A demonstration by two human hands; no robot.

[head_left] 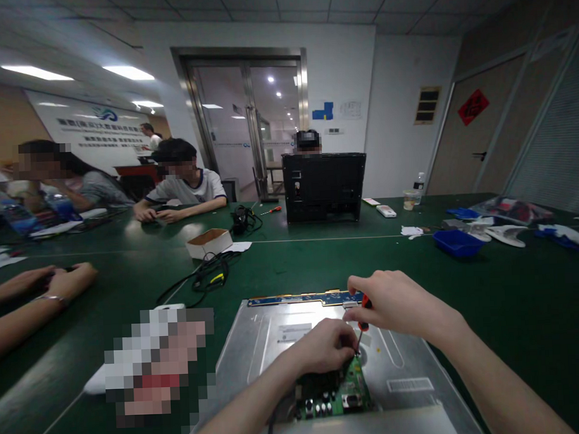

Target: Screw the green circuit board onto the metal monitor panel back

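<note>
A silver metal monitor back panel (pixel 265 344) lies flat on the green table before me. A green circuit board (pixel 345 389) sits on its near middle. My right hand (pixel 392 305) is closed round a red-handled screwdriver (pixel 365 310), whose thin shaft points down at the board's far corner. My left hand (pixel 325 345) is curled at the board's upper edge, fingers pinched by the screwdriver tip; what they hold is hidden. A blue strip board (pixel 302 299) runs along the panel's far edge.
A black monitor housing (pixel 324 187) stands upright mid-table with a person behind it. A cardboard box (pixel 209 242), black cables (pixel 210 277) and a blue tray (pixel 456 243) lie about. Other people sit at left; someone's hands (pixel 59 282) rest on the table edge.
</note>
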